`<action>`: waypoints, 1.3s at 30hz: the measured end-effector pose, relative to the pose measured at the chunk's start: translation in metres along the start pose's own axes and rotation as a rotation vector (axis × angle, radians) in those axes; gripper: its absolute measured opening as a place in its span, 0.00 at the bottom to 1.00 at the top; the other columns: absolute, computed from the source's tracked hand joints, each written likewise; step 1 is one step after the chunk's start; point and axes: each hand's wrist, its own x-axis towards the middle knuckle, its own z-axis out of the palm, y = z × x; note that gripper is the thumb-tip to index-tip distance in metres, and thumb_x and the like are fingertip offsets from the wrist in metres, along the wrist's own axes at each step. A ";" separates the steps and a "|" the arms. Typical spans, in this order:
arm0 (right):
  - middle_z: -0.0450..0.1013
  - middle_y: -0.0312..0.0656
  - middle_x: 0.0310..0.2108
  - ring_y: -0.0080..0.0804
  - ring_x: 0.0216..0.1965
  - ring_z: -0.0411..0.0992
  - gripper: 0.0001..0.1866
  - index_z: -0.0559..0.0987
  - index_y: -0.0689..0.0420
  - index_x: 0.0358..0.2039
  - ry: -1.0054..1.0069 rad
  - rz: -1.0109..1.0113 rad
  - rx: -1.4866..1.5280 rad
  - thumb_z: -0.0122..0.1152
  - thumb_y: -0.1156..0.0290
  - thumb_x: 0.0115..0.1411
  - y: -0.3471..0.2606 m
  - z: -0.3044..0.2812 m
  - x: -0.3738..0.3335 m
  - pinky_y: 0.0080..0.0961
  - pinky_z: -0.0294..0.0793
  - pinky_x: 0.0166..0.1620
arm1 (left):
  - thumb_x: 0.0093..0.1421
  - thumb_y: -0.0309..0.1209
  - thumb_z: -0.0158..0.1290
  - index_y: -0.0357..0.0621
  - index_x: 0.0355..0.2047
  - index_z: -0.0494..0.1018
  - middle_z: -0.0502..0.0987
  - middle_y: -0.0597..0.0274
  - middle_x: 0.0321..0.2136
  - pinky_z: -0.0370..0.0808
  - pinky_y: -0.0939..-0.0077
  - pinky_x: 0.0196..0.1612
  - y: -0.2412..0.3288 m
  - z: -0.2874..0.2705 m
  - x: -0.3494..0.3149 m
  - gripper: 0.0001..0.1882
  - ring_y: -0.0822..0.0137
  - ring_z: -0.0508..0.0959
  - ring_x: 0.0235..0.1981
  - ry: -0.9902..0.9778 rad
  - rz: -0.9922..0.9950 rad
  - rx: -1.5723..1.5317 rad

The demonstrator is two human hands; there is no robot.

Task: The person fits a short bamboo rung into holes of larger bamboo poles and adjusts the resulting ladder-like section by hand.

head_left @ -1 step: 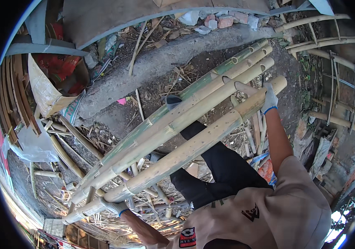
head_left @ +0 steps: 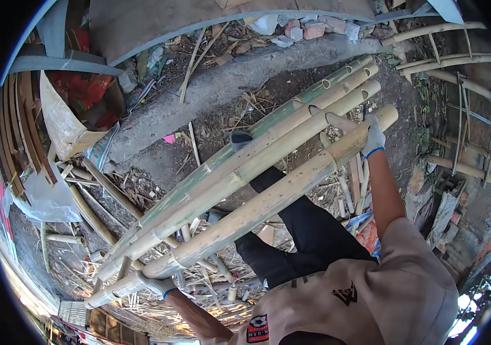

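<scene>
A long, pale bamboo pole (head_left: 257,213) lies slantwise across my front, from the lower left to the right. My right hand (head_left: 375,137), in a light glove with a blue cuff, is closed round it near its far right end. Close to its lower left end my left hand (head_left: 158,286), gloved the same way, grips it from the near side; some fingers are hidden. Beyond it, side by side, are a second pale pole (head_left: 237,179), another pale pole (head_left: 308,109) and a greenish bamboo pole (head_left: 214,167). Short crosspieces (head_left: 123,269) show between the poles at the lower left.
Bamboo offcuts (head_left: 93,215) and splinters litter the ground round my legs. At the far left stand a carton (head_left: 64,123) and curved brown strips (head_left: 24,135). A concrete ledge (head_left: 239,77) runs behind the poles, with brick pieces (head_left: 313,30) above. A bamboo frame (head_left: 475,86) stands right.
</scene>
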 end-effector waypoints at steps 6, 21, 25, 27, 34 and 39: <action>0.75 0.44 0.40 0.37 0.37 0.76 0.33 0.77 0.65 0.48 -0.011 -0.045 -0.010 0.74 0.55 0.49 -0.013 0.028 -0.001 0.37 0.79 0.42 | 0.65 0.57 0.46 0.40 0.66 0.62 0.71 0.46 0.56 0.72 0.51 0.62 -0.007 -0.029 0.036 0.39 0.52 0.72 0.59 0.088 -0.006 -0.058; 0.75 0.45 0.42 0.39 0.39 0.78 0.34 0.75 0.66 0.52 -0.031 -0.005 0.061 0.74 0.57 0.49 -0.021 0.043 -0.012 0.40 0.81 0.43 | 0.56 0.60 0.58 0.41 0.66 0.60 0.67 0.46 0.59 0.72 0.51 0.61 0.010 -0.022 0.040 0.47 0.51 0.70 0.60 0.092 0.036 -0.050; 0.75 0.44 0.42 0.39 0.38 0.78 0.34 0.75 0.65 0.52 -0.017 -0.035 -0.005 0.74 0.57 0.49 -0.026 0.042 0.008 0.41 0.80 0.42 | 0.61 0.60 0.52 0.41 0.70 0.56 0.64 0.46 0.65 0.63 0.50 0.68 0.014 0.013 0.025 0.47 0.49 0.66 0.65 0.136 0.007 -0.020; 0.75 0.44 0.42 0.39 0.38 0.78 0.35 0.76 0.65 0.52 -0.081 0.016 0.096 0.74 0.56 0.49 -0.017 0.037 0.010 0.41 0.80 0.43 | 0.61 0.59 0.52 0.41 0.70 0.55 0.64 0.46 0.65 0.63 0.51 0.69 0.010 0.014 0.025 0.47 0.49 0.66 0.65 0.162 0.050 -0.088; 0.75 0.46 0.43 0.43 0.38 0.78 0.37 0.75 0.59 0.54 -0.019 -0.065 -0.052 0.72 0.50 0.49 -0.010 0.034 0.045 0.47 0.79 0.44 | 0.64 0.58 0.49 0.44 0.71 0.55 0.63 0.46 0.67 0.63 0.50 0.70 0.008 0.000 0.029 0.43 0.48 0.64 0.67 0.063 -0.024 -0.146; 0.75 0.47 0.45 0.42 0.40 0.78 0.37 0.75 0.63 0.54 -0.069 -0.012 0.012 0.73 0.52 0.50 -0.031 0.045 -0.002 0.44 0.80 0.44 | 0.64 0.59 0.49 0.43 0.70 0.56 0.62 0.46 0.67 0.62 0.50 0.70 0.009 -0.001 0.027 0.44 0.48 0.64 0.67 0.082 0.074 -0.114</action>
